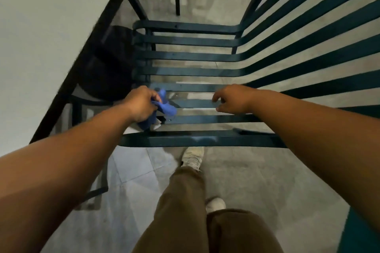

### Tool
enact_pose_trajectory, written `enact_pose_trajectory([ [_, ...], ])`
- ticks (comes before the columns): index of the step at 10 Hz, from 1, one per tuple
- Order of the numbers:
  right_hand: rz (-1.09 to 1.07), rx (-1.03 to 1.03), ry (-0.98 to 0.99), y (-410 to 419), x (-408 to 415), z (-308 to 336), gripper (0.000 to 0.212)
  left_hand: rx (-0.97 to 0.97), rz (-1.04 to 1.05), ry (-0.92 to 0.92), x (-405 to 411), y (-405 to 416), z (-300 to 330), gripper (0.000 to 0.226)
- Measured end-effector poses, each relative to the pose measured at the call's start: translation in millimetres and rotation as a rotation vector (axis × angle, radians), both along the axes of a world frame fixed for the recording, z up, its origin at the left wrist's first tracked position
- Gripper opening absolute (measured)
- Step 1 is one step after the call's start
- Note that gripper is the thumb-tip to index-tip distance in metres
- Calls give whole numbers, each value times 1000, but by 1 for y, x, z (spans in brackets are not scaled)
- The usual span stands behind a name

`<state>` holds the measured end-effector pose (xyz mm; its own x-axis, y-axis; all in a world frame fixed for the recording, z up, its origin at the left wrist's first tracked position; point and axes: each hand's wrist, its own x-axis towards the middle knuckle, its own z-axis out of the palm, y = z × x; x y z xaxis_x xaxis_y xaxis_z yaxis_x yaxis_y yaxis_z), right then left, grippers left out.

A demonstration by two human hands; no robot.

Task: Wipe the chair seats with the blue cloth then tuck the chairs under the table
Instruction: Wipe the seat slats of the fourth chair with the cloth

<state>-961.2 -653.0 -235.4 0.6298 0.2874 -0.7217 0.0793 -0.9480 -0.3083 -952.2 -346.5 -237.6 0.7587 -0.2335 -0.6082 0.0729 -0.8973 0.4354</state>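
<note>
A dark green slatted metal chair (191, 57) stands right in front of me, its seat slats running across the view and its back slats rising to the right. My left hand (139, 104) grips the bunched blue cloth (166, 108) over the seat's left side, near the front slats. My right hand (232, 99) hovers over the seat's middle slats, fingers loosely curled and holding nothing. The white table top (41, 37) with its black edge lies to the left of the chair.
A round black table base (109, 63) sits under the table beside the chair's left edge. My legs in brown trousers and pale shoes (193, 158) stand on the grey tiled floor just before the chair's front slat. A teal edge (362, 232) shows at bottom right.
</note>
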Motion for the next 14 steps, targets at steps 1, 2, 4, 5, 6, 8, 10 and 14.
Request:
enact_pose_trajectory([
  [1,74,-32,24,-6,1,-23,40,47,-158,25,4,-4,-21,36],
  [2,103,-77,30,-9,-1,-47,41,106,-229,-8,-1,-3,-33,19],
  [4,113,-137,81,-19,-13,-81,52,250,-401,-3,-5,4,-51,13],
  [5,147,-169,117,-13,-13,-88,55,315,-443,44,-6,-2,-62,17],
  [6,160,-169,157,-7,-12,-93,48,264,-503,88,-3,-34,-72,14],
  [8,211,-184,225,4,-11,-106,36,57,-636,24,-11,-133,-93,17],
  [10,185,-169,204,4,-11,-109,31,68,-706,33,-5,-104,-89,6],
  [14,221,-125,136,4,-11,-108,30,399,-699,73,0,-43,-91,21],
])
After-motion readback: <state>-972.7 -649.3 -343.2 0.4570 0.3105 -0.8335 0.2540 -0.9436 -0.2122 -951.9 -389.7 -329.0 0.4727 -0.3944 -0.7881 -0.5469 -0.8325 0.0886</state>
